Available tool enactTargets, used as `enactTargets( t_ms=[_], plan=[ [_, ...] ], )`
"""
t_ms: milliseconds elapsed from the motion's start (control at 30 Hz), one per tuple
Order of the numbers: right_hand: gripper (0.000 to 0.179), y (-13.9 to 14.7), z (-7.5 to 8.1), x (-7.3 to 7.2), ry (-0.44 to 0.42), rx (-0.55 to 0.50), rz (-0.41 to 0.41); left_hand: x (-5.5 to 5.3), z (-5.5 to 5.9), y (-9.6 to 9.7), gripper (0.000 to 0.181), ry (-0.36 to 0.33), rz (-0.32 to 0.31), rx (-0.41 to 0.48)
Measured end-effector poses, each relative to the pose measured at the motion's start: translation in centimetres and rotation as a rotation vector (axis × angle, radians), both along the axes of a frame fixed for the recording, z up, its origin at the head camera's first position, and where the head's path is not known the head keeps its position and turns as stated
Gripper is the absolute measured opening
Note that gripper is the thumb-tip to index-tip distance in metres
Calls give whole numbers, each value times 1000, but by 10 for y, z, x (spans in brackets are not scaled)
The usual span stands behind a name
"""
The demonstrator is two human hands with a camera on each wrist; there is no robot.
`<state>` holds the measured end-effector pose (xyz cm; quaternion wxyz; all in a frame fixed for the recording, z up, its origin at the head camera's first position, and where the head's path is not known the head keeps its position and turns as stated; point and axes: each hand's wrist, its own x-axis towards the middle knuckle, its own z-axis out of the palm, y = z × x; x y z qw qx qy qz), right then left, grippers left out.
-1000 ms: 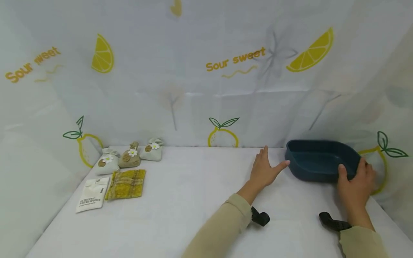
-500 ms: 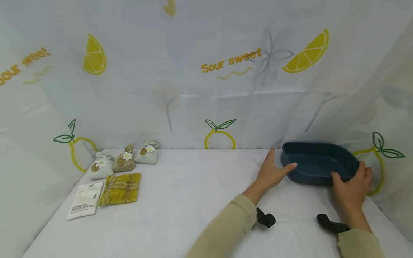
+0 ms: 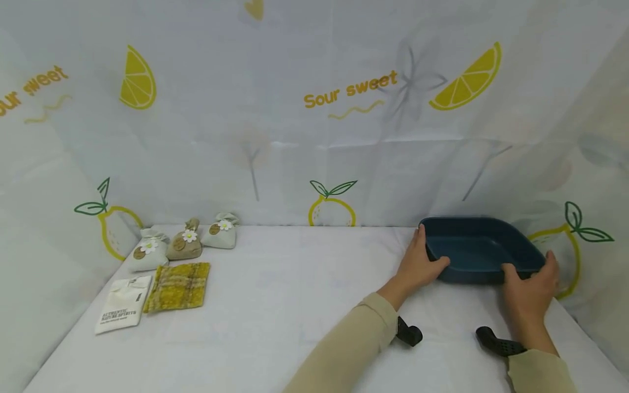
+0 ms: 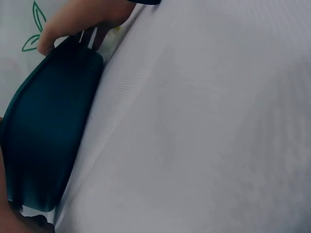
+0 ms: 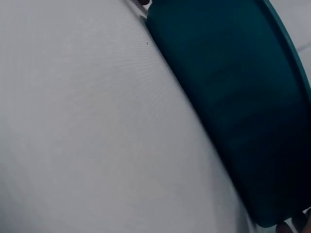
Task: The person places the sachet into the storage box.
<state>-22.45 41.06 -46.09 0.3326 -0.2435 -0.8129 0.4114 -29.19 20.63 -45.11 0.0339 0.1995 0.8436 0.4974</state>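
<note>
A dark blue plastic basin (image 3: 472,277) with rounded corners stands at the back right of the white table, in front of the printed cloth backdrop. My left hand (image 3: 416,265) holds its left end, thumb over the front rim and fingers along the outer side wall. At the right front corner my right hand (image 3: 530,289) grips the rim, its thumb on the near edge. Seen from the left wrist, the basin (image 4: 51,126) lies between both hands, the right hand (image 4: 85,19) at its far end. The right wrist view shows the basin's outer wall (image 5: 233,107) close up, with fingertips at the bottom corner.
At the back left sit two pale pouches (image 3: 150,254) (image 3: 223,236) and a tan pouch (image 3: 185,245), each with a white flower. Before them lie a yellow plaid pouch (image 3: 178,286) and a white printed packet (image 3: 123,305). Cloth walls border the table's back and sides.
My left hand has moved right onto the basin's left end and taken hold. My right hand has tightened round the right corner; the basin has shifted slightly leftward. The head view has turned slightly right.
</note>
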Motion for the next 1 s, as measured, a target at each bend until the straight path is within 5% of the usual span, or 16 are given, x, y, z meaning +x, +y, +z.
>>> enactTargets(
  t_ms=[267,467,800,1000],
  plan=[
    [83,0,0,-3,-169,-190,29,3,2,-12,90,-9,-7,6],
    [80,-3,0,-6,-193,-152,47,2,-1,-26,91,-40,-12,17],
    [97,-8,0,-5,-245,-77,281,-4,-8,-57,91,-74,-13,38],
    [99,-25,0,-9,-233,-64,314,-6,-8,-79,90,-52,-7,41]
  ],
)
